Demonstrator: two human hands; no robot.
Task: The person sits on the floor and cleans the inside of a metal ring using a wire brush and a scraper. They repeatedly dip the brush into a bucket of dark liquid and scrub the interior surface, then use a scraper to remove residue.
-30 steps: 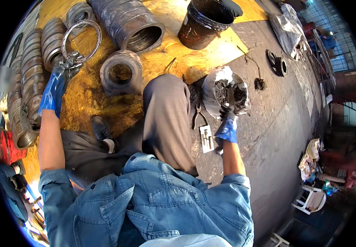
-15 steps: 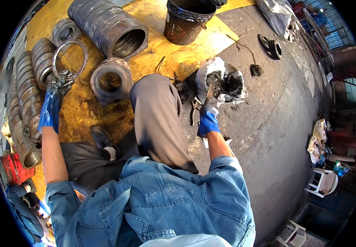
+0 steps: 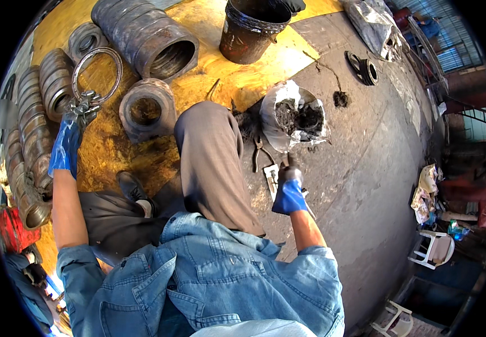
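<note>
My left hand (image 3: 76, 123), in a greasy blue glove, is closed on the lower rim of a metal ring (image 3: 120, 76). The ring is held up above the yellow floor sheet, among the large steel parts. My right hand (image 3: 289, 182), gloved likewise, is closed round a narrow flat-bladed tool (image 3: 285, 161); its exact kind is unclear. Just beyond that hand sits an opened bag of black grease (image 3: 300, 115) with torn white plastic edges. Pliers (image 3: 261, 151) and a small white packet (image 3: 271, 178) lie on the floor to the left of the right hand.
A hollow steel cylinder (image 3: 144, 109) stands left of my knee, with a larger ribbed one (image 3: 147, 42) behind. Ribbed cylinders (image 3: 29, 123) line the left side. A black grease-stained bucket (image 3: 248, 33) stands far ahead. Black rings (image 3: 363, 67) lie far right; white chairs (image 3: 435, 250) stand at the right edge.
My right hand has drawn back from the grease bag toward me, bringing the tool out of it. The left hand still holds the ring in nearly the same place.
</note>
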